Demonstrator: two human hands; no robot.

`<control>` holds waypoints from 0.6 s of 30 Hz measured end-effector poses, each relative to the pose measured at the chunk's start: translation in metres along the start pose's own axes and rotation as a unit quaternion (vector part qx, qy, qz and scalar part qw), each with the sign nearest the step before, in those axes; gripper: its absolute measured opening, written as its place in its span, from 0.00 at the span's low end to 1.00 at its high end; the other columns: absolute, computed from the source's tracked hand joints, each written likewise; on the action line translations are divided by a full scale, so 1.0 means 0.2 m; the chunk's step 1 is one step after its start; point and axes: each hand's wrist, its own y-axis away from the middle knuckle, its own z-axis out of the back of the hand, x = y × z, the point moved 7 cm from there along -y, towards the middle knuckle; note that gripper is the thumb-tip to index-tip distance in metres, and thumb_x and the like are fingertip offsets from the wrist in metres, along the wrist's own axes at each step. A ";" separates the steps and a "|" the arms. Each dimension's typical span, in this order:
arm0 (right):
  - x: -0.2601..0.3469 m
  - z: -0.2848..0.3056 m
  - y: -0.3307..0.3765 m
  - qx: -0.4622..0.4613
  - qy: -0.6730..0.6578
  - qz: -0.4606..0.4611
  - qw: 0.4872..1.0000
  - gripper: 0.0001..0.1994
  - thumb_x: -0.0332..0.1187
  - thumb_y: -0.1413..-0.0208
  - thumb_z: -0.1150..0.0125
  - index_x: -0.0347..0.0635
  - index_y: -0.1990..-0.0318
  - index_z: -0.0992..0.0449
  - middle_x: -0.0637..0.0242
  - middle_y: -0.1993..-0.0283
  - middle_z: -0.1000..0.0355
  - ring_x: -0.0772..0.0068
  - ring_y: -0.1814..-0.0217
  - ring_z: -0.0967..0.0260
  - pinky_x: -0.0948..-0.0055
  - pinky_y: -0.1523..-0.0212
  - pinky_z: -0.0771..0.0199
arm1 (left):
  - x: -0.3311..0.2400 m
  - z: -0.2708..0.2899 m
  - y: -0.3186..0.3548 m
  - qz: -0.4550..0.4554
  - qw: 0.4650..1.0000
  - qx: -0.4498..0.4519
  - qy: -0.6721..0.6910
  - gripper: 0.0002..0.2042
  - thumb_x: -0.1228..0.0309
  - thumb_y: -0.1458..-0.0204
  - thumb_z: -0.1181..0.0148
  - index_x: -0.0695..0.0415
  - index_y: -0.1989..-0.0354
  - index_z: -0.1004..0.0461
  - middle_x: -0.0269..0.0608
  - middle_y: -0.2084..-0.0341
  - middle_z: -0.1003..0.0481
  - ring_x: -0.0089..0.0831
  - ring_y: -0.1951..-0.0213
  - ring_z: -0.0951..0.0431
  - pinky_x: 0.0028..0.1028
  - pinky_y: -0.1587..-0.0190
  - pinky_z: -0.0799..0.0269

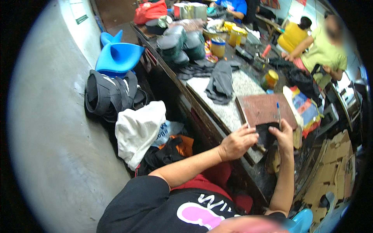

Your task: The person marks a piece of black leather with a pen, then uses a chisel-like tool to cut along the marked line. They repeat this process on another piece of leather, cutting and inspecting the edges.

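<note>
Between both hands (237, 143) (284, 136), seemingly dark leather piece (267, 134).

Left hand (237, 143) presses flat on black piece (267, 134). Right hand (284, 136) grips piece's far edge, blue-capped pen (278, 113) upright in fingers. Reddish board (262, 108) just beyond hands; yellow jar (270, 79) farther.

Light is even and fairly bright, with soft shadows under the tabletop (233, 112) edge and a pale sheen on the grey floor (50, 128). Fisheye bending curves straight edges near the black circular rim, and the whole view is slightly soft, most blurred at far right.
</note>
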 end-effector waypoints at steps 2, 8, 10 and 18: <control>-0.03 0.01 -0.01 -0.023 0.036 -0.021 0.999 0.10 0.24 0.51 0.34 0.38 0.61 0.26 0.76 0.64 0.28 0.84 0.62 0.33 0.80 0.58 0.32 | 0.01 -0.01 0.00 0.002 1.000 0.001 0.001 0.09 0.75 0.50 0.43 0.57 0.60 0.27 0.39 0.57 0.23 0.42 0.48 0.24 0.50 0.36 0.37; -0.03 0.01 -0.01 -0.027 0.090 0.013 0.995 0.12 0.30 0.51 0.33 0.36 0.60 0.24 0.72 0.64 0.25 0.79 0.61 0.31 0.76 0.56 0.30 | 0.03 -0.02 0.01 0.014 1.000 0.010 -0.010 0.09 0.78 0.52 0.40 0.54 0.62 0.26 0.35 0.54 0.22 0.42 0.45 0.27 0.52 0.34 0.41; -0.03 -0.01 0.00 -0.007 0.025 0.016 1.000 0.10 0.28 0.49 0.33 0.37 0.60 0.25 0.74 0.65 0.26 0.84 0.64 0.32 0.80 0.61 0.31 | 0.03 -0.03 0.00 0.021 0.999 0.020 -0.014 0.09 0.78 0.53 0.40 0.53 0.63 0.26 0.35 0.54 0.22 0.42 0.44 0.27 0.51 0.33 0.44; -0.02 -0.04 0.03 -0.009 0.004 -0.019 1.000 0.12 0.27 0.49 0.30 0.37 0.59 0.25 0.77 0.66 0.27 0.88 0.65 0.31 0.84 0.63 0.30 | 0.02 -0.01 -0.02 0.046 0.999 0.021 -0.019 0.12 0.78 0.55 0.38 0.53 0.61 0.27 0.38 0.50 0.22 0.44 0.41 0.30 0.49 0.32 0.47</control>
